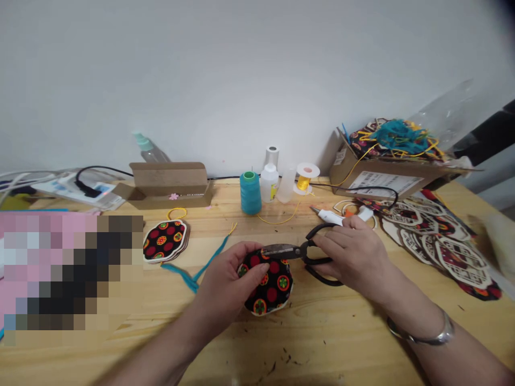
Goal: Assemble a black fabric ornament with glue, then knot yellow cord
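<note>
My left hand is closed on a black fabric-covered piece with red dots, flowers and a pale scalloped edge, its thumb lying across the front. Black-handled scissors are in my right hand, fingers wrapped through the loops. Their blades lie against the upper edge of the piece, and I cannot tell how far apart they are. To the left, a finished-looking matching ornament with a yellow loop and a teal tassel rests on the table.
Behind my hands stand a teal thread cone, a white bottle and a yellow cord spool. A white glue gun lies near my right hand. Right are stacked cutouts and a full cardboard box; left, an open small box.
</note>
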The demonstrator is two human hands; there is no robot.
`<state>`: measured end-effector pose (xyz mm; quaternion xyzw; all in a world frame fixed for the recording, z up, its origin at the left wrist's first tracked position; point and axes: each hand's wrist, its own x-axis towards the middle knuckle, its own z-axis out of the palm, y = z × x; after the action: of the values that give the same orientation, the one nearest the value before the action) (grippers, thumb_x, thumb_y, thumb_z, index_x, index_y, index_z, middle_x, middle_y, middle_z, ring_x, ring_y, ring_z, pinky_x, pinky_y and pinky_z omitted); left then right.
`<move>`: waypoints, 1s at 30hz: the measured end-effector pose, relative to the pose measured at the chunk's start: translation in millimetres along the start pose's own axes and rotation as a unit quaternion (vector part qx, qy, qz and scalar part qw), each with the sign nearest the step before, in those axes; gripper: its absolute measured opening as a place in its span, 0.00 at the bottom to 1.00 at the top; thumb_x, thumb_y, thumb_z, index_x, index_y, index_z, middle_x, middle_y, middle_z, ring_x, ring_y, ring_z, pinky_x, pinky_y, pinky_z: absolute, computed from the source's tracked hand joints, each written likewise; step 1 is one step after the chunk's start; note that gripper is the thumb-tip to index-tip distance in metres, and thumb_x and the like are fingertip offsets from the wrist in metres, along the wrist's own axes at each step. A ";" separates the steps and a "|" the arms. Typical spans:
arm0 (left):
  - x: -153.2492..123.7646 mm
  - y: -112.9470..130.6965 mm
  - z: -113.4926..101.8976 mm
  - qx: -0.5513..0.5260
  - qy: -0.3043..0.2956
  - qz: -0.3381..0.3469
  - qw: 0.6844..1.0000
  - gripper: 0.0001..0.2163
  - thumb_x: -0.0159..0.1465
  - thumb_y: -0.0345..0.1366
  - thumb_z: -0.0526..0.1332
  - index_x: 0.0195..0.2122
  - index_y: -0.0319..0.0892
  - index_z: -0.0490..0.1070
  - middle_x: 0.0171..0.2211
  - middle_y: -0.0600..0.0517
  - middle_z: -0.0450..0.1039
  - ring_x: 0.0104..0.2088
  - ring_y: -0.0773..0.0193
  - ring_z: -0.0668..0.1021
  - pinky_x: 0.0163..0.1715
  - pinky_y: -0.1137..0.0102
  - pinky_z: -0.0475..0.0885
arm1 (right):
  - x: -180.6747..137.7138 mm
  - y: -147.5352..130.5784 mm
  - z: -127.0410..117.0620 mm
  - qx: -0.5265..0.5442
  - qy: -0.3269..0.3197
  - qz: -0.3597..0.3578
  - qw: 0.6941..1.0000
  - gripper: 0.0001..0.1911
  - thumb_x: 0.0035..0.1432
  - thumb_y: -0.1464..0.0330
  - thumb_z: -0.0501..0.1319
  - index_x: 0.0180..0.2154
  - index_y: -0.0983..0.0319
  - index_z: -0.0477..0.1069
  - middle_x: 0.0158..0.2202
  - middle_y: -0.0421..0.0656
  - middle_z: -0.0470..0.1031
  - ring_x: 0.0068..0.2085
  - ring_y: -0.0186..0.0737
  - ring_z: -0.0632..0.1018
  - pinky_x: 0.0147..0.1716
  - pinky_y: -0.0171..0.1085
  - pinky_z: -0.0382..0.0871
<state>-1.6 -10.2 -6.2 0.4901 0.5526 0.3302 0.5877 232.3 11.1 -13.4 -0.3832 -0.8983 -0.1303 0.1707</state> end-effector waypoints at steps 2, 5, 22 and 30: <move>-0.6 -0.1 -0.1 0.004 0.000 -0.001 1.000 0.11 0.53 0.36 0.62 0.38 0.43 0.71 0.33 0.54 0.78 0.33 0.62 0.78 0.34 0.69 0.73 | -0.1 0.0 -0.2 -0.004 -0.003 -0.003 1.000 0.13 0.56 0.60 0.56 0.30 0.64 0.68 0.25 0.41 0.73 0.27 0.35 0.72 0.30 0.40 0.52; -1.5 -0.6 -0.4 0.007 0.002 -0.003 1.000 0.10 0.53 0.36 0.62 0.37 0.44 0.71 0.33 0.54 0.78 0.34 0.62 0.78 0.34 0.69 0.73 | 0.1 -0.2 0.4 -0.012 0.001 -0.009 1.000 0.13 0.57 0.60 0.55 0.30 0.64 0.68 0.25 0.41 0.73 0.27 0.35 0.71 0.30 0.39 0.53; -2.5 -2.7 -1.0 0.032 0.008 0.012 0.999 0.10 0.53 0.36 0.61 0.38 0.44 0.71 0.33 0.53 0.78 0.34 0.61 0.77 0.35 0.67 0.72 | -1.2 -0.7 1.7 -0.048 0.011 -0.020 0.999 0.13 0.58 0.61 0.55 0.29 0.64 0.69 0.23 0.40 0.72 0.25 0.34 0.69 0.28 0.39 0.53; -1.7 -0.7 -1.3 0.026 0.003 0.005 1.000 0.11 0.54 0.37 0.61 0.39 0.44 0.71 0.34 0.52 0.78 0.34 0.61 0.78 0.36 0.66 0.73 | -2.0 -0.2 2.7 -0.040 0.008 -0.019 0.999 0.13 0.58 0.61 0.55 0.28 0.63 0.68 0.22 0.40 0.71 0.24 0.34 0.68 0.27 0.38 0.51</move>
<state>-3.3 -11.8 -6.3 0.5075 0.5599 0.3201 0.5714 233.0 10.7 -16.7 -0.3713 -0.8982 -0.1728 0.1595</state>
